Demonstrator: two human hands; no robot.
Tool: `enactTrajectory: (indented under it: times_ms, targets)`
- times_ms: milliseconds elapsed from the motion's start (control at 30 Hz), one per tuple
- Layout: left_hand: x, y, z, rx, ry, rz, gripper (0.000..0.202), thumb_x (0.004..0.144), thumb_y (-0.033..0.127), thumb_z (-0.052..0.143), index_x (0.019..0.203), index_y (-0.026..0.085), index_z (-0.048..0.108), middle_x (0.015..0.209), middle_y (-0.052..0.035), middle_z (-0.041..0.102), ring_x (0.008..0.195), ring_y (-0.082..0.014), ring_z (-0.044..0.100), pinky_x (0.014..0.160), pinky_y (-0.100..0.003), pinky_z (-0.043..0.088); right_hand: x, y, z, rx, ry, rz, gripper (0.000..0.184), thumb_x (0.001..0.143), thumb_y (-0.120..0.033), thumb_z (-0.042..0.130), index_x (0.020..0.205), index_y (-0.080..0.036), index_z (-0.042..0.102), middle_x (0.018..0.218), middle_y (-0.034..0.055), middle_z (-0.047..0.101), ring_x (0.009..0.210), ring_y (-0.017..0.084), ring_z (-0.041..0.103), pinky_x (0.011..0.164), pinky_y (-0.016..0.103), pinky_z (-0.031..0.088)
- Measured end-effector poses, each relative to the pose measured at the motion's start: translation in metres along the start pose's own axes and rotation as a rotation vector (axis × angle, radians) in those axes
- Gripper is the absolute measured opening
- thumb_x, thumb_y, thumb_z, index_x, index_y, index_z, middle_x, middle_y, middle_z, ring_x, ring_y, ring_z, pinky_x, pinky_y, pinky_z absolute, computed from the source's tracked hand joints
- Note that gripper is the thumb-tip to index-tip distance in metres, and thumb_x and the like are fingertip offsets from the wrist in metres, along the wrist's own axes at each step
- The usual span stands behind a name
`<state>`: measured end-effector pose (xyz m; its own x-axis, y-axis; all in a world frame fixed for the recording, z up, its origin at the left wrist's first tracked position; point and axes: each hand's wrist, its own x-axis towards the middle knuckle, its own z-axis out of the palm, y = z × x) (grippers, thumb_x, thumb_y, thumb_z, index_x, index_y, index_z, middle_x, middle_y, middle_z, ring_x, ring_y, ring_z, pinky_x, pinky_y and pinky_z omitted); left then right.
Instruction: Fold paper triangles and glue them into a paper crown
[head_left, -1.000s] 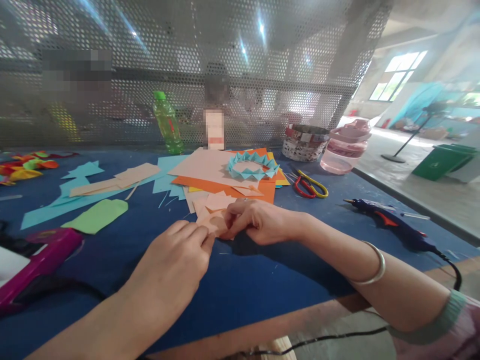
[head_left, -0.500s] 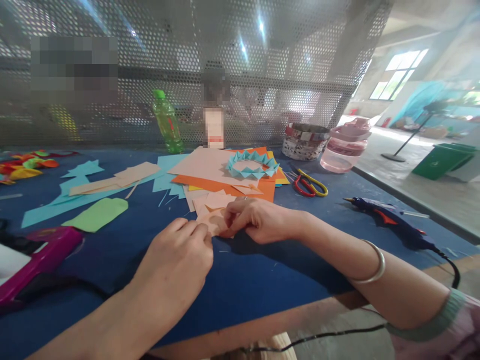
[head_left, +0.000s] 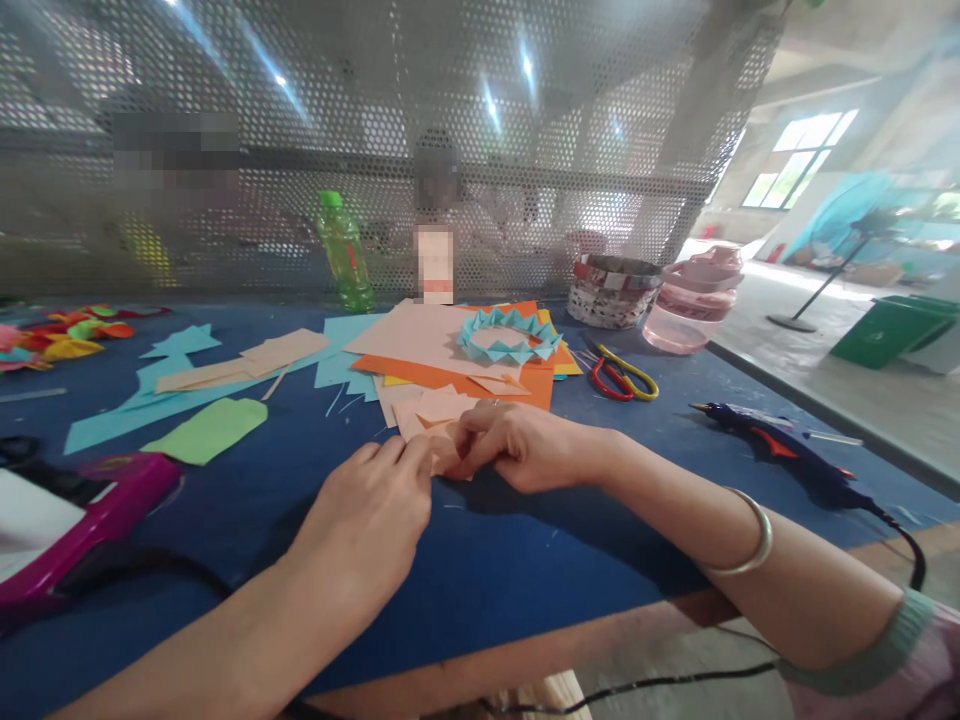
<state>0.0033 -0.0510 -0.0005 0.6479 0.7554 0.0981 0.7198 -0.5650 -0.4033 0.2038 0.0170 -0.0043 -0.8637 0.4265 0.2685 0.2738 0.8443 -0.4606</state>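
Between my hands is a small piece of peach paper (head_left: 444, 455), bent up from the blue table. My left hand (head_left: 375, 495) pinches its left end with curled fingers. At its right end my right hand (head_left: 517, 445) is closed on the same paper, thumb and fingers pressed together; a bangle circles that wrist. My fingertips partly hide the paper. Just behind lie more peach pieces (head_left: 431, 407) and a stack of peach and orange sheets (head_left: 409, 335). A ring of folded light-blue paper (head_left: 510, 335) rests on the stack.
Scissors (head_left: 622, 375) and a glue gun (head_left: 780, 450) lie to the right, near a pink bottle (head_left: 690, 300) and a woven basket (head_left: 611, 292). On the left are green paper (head_left: 206, 432), blue strips (head_left: 112, 415) and a purple device (head_left: 97, 530). A green bottle (head_left: 346, 255) stands by the mesh screen.
The peach paper is now bent up more between my hands, which have drawn slightly closer together. The whole view has shifted slightly.
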Motion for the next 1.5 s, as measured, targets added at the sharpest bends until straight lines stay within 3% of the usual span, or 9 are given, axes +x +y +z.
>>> enactTrajectory:
  times_ms: [200,333,433,667,1000,1300,1500]
  targets:
    - [-0.006,0.0,0.001,-0.09,0.096,0.015,0.04,0.067,-0.006,0.042,0.089,0.01,0.072,0.086,-0.0132,0.067,0.083,-0.0281,0.064,0.073,-0.042,0.054,0.0,0.002,0.003,0.007,0.0,0.005,0.047,0.066,0.008,0.045,0.09,-0.017,0.076,0.097,0.005,0.067,0.09,0.016,0.062,0.083,0.027,0.048]
    - [-0.004,-0.003,0.006,-0.268,0.085,-0.044,0.044,0.073,-0.006,0.039,0.101,0.012,0.068,0.1,-0.0122,0.066,0.092,-0.0256,0.064,0.083,-0.041,0.055,-0.001,0.003,0.003,-0.013,0.073,-0.003,0.047,0.066,0.008,0.045,0.094,-0.017,0.075,0.09,0.0049,0.066,0.087,0.016,0.061,0.082,0.027,0.049]
    - [-0.004,-0.005,0.01,-0.349,0.027,-0.056,0.044,0.077,-0.006,0.036,0.104,0.012,0.066,0.106,-0.0122,0.065,0.093,-0.0242,0.064,0.082,-0.04,0.056,-0.003,0.005,-0.004,-0.067,0.113,0.032,0.046,0.066,0.007,0.046,0.099,-0.015,0.071,0.101,0.0079,0.064,0.098,0.019,0.06,0.09,0.032,0.048]
    - [-0.004,-0.004,0.009,-0.326,0.022,-0.036,0.038,0.075,-0.004,0.041,0.097,0.014,0.067,0.103,-0.0121,0.067,0.097,-0.0262,0.064,0.084,-0.04,0.056,-0.006,0.011,-0.013,-0.031,0.047,0.041,0.045,0.064,0.006,0.052,0.103,-0.013,0.062,0.11,0.0104,0.061,0.109,0.021,0.056,0.1,0.039,0.044]
    - [-0.005,-0.003,0.008,-0.314,0.05,-0.059,0.044,0.082,-0.001,0.039,0.11,0.018,0.066,0.109,-0.0102,0.067,0.091,-0.0252,0.067,0.077,-0.042,0.058,-0.002,0.012,-0.009,0.003,0.105,0.062,0.018,0.082,-0.007,0.064,0.093,-0.018,0.072,0.107,0.0068,0.061,0.102,0.016,0.058,0.095,0.034,0.046]
    - [-0.003,-0.003,0.006,-0.347,0.016,-0.063,0.045,0.083,-0.001,0.036,0.112,0.018,0.066,0.107,-0.0094,0.067,0.089,-0.026,0.067,0.075,-0.043,0.058,0.0,0.014,-0.005,0.026,0.144,0.087,0.013,0.083,-0.01,0.066,0.086,-0.019,0.076,0.098,0.0041,0.064,0.094,0.014,0.06,0.088,0.03,0.048]
    - [-0.005,-0.003,0.004,-0.423,0.065,-0.04,0.049,0.08,-0.002,0.038,0.11,0.023,0.069,0.109,-0.006,0.068,0.09,-0.0218,0.068,0.076,-0.036,0.057,0.0,0.004,-0.007,0.03,0.062,0.057,0.011,0.083,-0.009,0.066,0.082,-0.018,0.073,0.093,0.0031,0.067,0.091,0.014,0.061,0.088,0.029,0.046]
